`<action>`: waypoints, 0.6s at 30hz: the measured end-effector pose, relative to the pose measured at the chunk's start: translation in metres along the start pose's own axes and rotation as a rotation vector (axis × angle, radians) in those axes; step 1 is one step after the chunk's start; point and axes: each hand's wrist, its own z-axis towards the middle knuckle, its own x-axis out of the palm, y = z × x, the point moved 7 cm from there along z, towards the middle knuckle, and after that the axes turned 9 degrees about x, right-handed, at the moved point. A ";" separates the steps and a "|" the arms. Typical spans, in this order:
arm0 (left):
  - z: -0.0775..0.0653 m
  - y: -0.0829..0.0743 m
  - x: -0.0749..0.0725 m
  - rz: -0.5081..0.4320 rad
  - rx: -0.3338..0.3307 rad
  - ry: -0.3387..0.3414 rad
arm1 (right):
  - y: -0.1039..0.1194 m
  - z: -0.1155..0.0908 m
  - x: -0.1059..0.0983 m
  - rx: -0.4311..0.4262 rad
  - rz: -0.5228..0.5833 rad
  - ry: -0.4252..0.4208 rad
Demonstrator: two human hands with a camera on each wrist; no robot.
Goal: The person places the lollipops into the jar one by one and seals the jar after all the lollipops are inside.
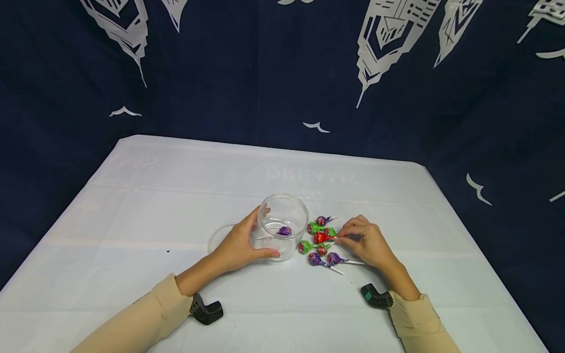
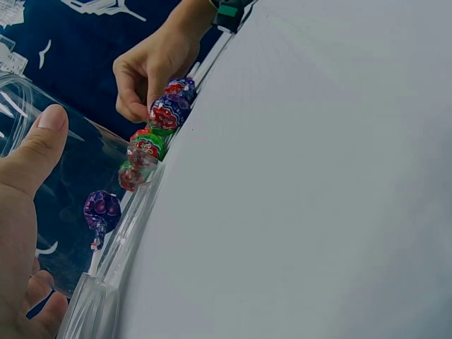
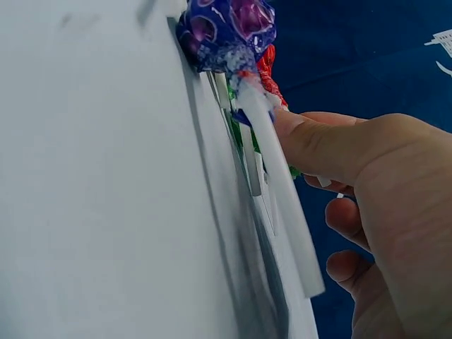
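My left hand [image 1: 240, 245] grips a clear round jar [image 1: 289, 249] from its left side, thumb in front and fingers behind. Inside the jar lies one purple-wrapped lollipop [image 1: 284, 231], its white stick toward the left; the left wrist view shows this lollipop [image 2: 103, 210] through the wall. Just right of the jar, my right hand [image 1: 368, 242] pinches a red-wrapped lollipop [image 1: 320, 238] by its stick, between thumb and index finger. Around it lie several more lollipops, among them a green one [image 1: 304, 246] and a purple one [image 1: 336, 259]. In the right wrist view a purple lollipop [image 3: 236, 28] partly covers the red one.
A white cloth [image 1: 176, 206] covers the table. Behind my left hand, a thin clear curved edge [image 1: 214, 238] shows on the cloth. Dark blue fabric [image 1: 247, 73] with white printed buildings hangs beyond the table. A black device [image 1: 206, 310] sits at each wrist.
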 end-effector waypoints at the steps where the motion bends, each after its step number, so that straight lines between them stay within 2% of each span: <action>1: 0.000 0.000 0.000 -0.001 0.001 0.000 | 0.000 0.000 0.000 0.002 -0.001 0.000; 13: 0.000 0.001 0.000 0.002 0.022 0.004 | 0.004 0.000 -0.001 0.007 0.033 0.022; 18: 0.000 0.000 0.001 -0.003 0.035 0.005 | 0.005 0.000 -0.003 0.017 0.040 -0.006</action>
